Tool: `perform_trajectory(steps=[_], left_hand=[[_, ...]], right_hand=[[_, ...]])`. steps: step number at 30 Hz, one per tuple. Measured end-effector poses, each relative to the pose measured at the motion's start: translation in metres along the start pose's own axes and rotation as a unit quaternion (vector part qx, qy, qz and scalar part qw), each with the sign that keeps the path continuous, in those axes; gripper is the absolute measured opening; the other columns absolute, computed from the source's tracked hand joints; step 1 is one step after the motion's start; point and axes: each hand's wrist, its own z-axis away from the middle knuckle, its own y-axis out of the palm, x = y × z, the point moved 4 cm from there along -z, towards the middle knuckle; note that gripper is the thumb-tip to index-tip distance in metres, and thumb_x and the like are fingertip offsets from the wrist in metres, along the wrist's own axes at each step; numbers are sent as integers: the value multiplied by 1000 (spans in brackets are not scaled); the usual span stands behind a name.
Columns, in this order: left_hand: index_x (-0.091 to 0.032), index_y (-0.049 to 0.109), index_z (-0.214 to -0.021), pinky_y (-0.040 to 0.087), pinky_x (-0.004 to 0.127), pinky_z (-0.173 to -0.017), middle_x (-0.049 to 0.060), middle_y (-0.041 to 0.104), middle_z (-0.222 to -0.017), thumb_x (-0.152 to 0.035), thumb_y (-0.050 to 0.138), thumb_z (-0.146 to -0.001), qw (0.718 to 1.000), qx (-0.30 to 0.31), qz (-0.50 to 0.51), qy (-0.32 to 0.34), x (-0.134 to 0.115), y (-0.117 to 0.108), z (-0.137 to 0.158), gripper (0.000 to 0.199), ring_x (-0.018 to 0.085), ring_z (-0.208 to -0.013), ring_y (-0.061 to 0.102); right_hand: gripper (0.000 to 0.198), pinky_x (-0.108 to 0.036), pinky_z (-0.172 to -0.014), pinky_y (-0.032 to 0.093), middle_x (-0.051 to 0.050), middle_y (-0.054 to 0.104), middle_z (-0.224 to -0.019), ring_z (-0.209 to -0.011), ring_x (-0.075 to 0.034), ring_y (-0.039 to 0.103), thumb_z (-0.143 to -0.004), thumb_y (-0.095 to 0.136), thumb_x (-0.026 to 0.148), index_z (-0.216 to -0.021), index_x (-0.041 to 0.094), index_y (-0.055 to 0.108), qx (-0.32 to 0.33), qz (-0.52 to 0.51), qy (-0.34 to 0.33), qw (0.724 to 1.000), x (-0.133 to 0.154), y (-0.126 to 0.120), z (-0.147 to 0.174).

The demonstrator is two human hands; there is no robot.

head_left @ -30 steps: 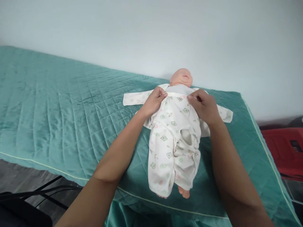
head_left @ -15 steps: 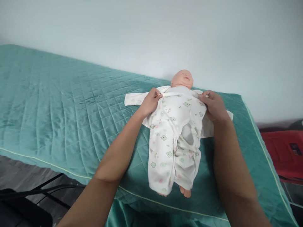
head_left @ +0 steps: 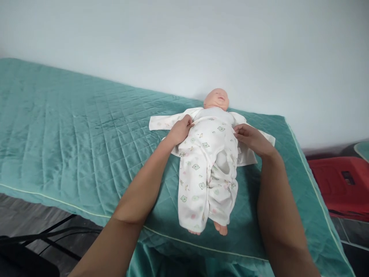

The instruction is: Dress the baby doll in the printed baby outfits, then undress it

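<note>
A baby doll [head_left: 216, 99] lies on its back, head by the wall, wearing white baby pants [head_left: 196, 167] printed with small green and pink figures. Their waistband sits across the doll's upper belly. My left hand [head_left: 181, 131] is closed in a pinch on one side of the waistband. On the opposite side, my right hand [head_left: 251, 139] has its fingertips closed at the waistband's edge. Beneath the doll a white baby shirt [head_left: 163, 122] lies spread, its sleeves out to both sides. The doll's toes stick out of both pant legs.
A green quilted cover [head_left: 72, 142] with a pale piped edge lies over the bed. Behind it rises a plain wall [head_left: 173, 42]. A red plastic object [head_left: 340, 184] stands low at the right, and black metal bars [head_left: 57, 236] show at the lower left.
Both hands have moved slightly down along the sides of the waistband. The waistband no longer stands pulled up and lies closer against the doll's body. The view has shifted slightly.
</note>
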Motion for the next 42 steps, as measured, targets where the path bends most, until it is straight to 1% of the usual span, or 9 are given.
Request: perform_trajectory(steps=[3, 7, 14, 19, 23, 28, 33, 38, 42], left_hand=[[-23, 50, -90, 40, 32, -75, 2, 62, -80, -18, 45, -91, 1000, 27, 0, 3, 1, 1, -1, 7, 20, -79, 55], [-22, 54, -95, 42, 33, -77, 5, 68, -91, -14, 42, -90, 999, 44, -7, 7, 1, 3, -1, 15, 21, -84, 59], [-21, 57, -95, 43, 34, -76, 7, 70, -90, -16, 44, -91, 999, 22, -46, -3, 0, 3, -1, 15, 22, -82, 59], [-21, 61, -89, 43, 33, -76, 7, 71, -90, -16, 50, -86, 999, 5, -41, -18, -1, 2, -2, 12, 22, -83, 60], [-21, 63, -92, 44, 35, -78, 8, 71, -89, -19, 49, -88, 995, -10, -93, -20, -1, 3, -2, 15, 23, -82, 60], [-20, 63, -99, 44, 35, -78, 11, 73, -100, -20, 45, -90, 992, 32, -118, 16, 0, 2, 0, 21, 25, -88, 62], [-19, 64, -95, 44, 32, -76, 7, 73, -101, -15, 49, -82, 996, 73, -39, 44, -1, -4, 0, 20, 22, -86, 62], [-19, 60, -94, 45, 30, -75, 4, 70, -96, -16, 52, -77, 992, 103, 56, 47, -1, -4, 1, 19, 19, -85, 61], [-20, 59, -94, 45, 29, -77, 3, 69, -97, -17, 49, -80, 992, 87, 94, 15, 1, -1, 1, 18, 19, -87, 61]], right_hand=[[19, -32, -69, 42, -1, 64, -82, -74, -18, 55, -78, 69, 37, -89, 23, 61, -54, 120, 19, 991, 6, 5, -1], [5, -33, -65, 35, 0, 59, -71, -67, -19, 48, -76, 60, 25, -79, 24, 55, -178, 293, 14, 939, 8, 8, -6], [14, -37, -74, 41, -6, 66, -84, -77, -23, 55, -86, 53, 36, -84, 23, 56, -245, 266, -16, 932, -2, 9, -5], [14, -36, -72, 47, -7, 70, -82, -78, -23, 60, -81, 59, 37, -81, 22, 61, -215, 172, 24, 961, -10, 10, 3], [18, -36, -74, 50, -6, 74, -91, -82, -23, 63, -75, 66, 34, -88, 21, 67, -137, 82, 64, 985, -14, 14, 13], [31, -35, -73, 52, -3, 75, -95, -81, -22, 66, -72, 75, 45, -93, 24, 67, -49, -65, 72, 994, -21, 19, 18], [29, -31, -65, 50, 0, 72, -88, -73, -18, 63, -71, 80, 42, -89, 25, 65, -53, -123, 57, 989, -26, 17, 15], [25, -31, -66, 48, 3, 65, -77, -72, -17, 59, -71, 79, 40, -84, 25, 64, -65, -106, 58, 991, -22, 20, 12], [20, -30, -65, 46, 3, 64, -74, -72, -17, 57, -70, 75, 34, -81, 23, 63, -86, -70, 56, 992, -18, 20, 11]])
